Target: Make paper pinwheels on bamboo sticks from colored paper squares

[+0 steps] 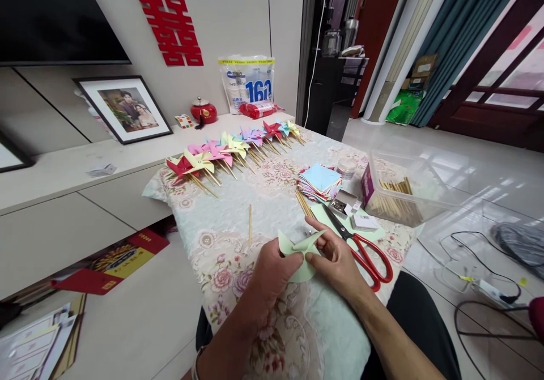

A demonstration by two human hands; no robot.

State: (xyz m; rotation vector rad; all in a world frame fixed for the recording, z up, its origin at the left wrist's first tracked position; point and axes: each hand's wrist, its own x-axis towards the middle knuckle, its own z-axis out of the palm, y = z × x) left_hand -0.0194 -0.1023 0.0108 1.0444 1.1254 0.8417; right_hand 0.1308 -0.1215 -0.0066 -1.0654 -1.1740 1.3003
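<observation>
Tiled floor (pixel 140 312) all round, low white cabinet (pixel 140 159) along the far left; table with floral tablecloth (pixel 229 216) fills the middle. Row of paper pinwheels (pixel 233 144) on sticks, mixed colours, along the table's far left edge. Clear plastic box (pixel 425 199) of sticks at right. Near edge: left hand (pixel 274 264) and right hand (pixel 335 258) almost meet over the cloth. Left thumb presses down on the paper, its other fingers mostly hidden; right thumb and forefinger close on the opposite side, remaining right fingers loosely curled. Can't tell if anything else sits under the fingers. Red-handled scissors (pixel 346 233) just right of the right hand, stack of coloured paper (pixel 319 179) farther off. Green paper (pixel 302 246) is between both hands, near side, centre. Step in hand seems to be folding: points being gathered toward the middle. Next move probably calls for a firm pinch at the centre with the points overlapping and uncreased. Paper looks pale, thin, matt; two tips stick up like wings, near part curves round, middle partly covered by thumbs. Single stick (pixel 250 225) lies left of the hands; small open box (pixel 340 205) with metal bits beyond the scissors.
</observation>
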